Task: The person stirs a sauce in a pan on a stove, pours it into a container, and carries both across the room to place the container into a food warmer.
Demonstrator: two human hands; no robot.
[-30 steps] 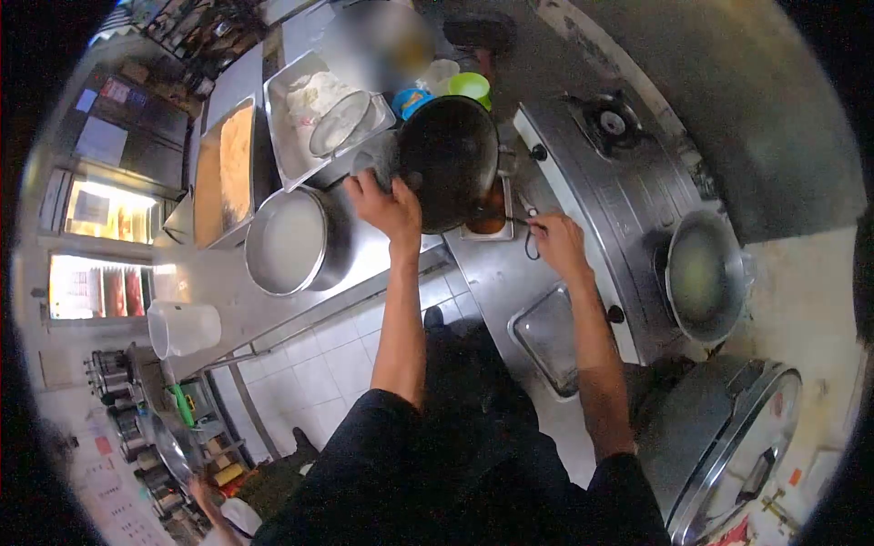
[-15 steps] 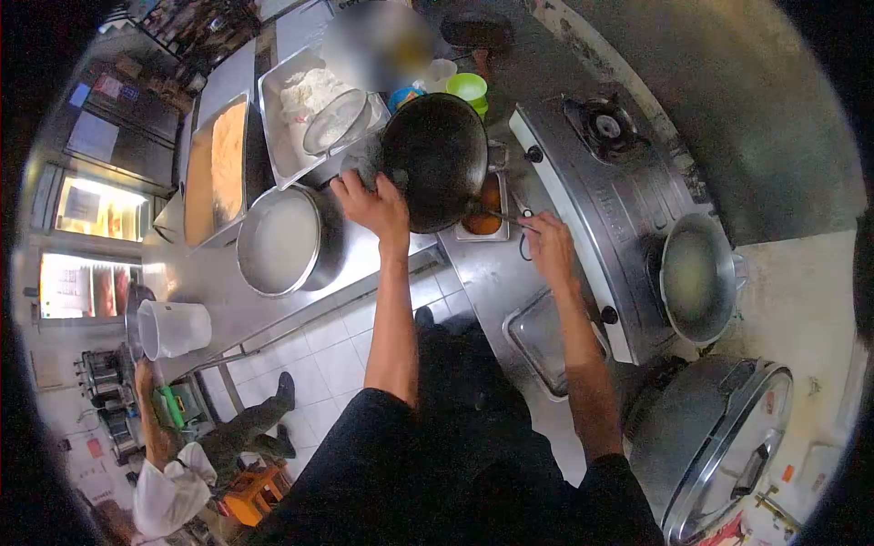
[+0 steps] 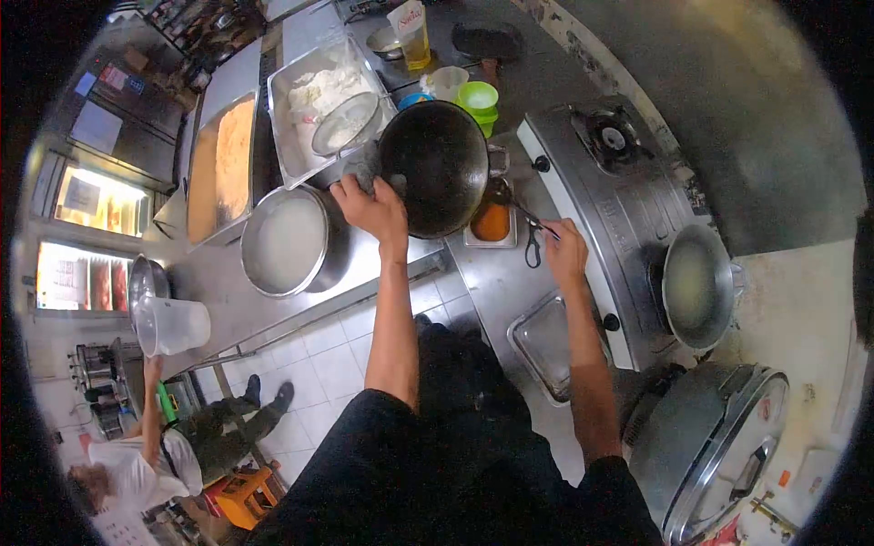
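My left hand (image 3: pixel 375 211) is wrapped round a grey cloth (image 3: pixel 361 166) at the handle side of a dark wok (image 3: pixel 433 169), which is tilted and looks dark inside. My right hand (image 3: pixel 566 250) is closed on the handle of a dark ladle (image 3: pixel 502 194). The ladle's head is over a small metal tray (image 3: pixel 493 241) holding orange-red sauce (image 3: pixel 492 221), just beside the wok's right edge. Black-handled scissors (image 3: pixel 533 247) lie between that tray and my right hand.
A gas stove (image 3: pixel 592 218) with a pan of pale liquid (image 3: pixel 696 287) stands right. A large pot (image 3: pixel 710 446) is lower right. Left are a bowl (image 3: pixel 284 242), a flour tray (image 3: pixel 319 100) and a breading tray (image 3: pixel 223 173). A person (image 3: pixel 173 455) holds a white bucket (image 3: pixel 177 326).
The ladle has shifted up and left over the sauce tray. My right hand has moved slightly right and down. The other person has moved lower left, and the view has shifted slightly.
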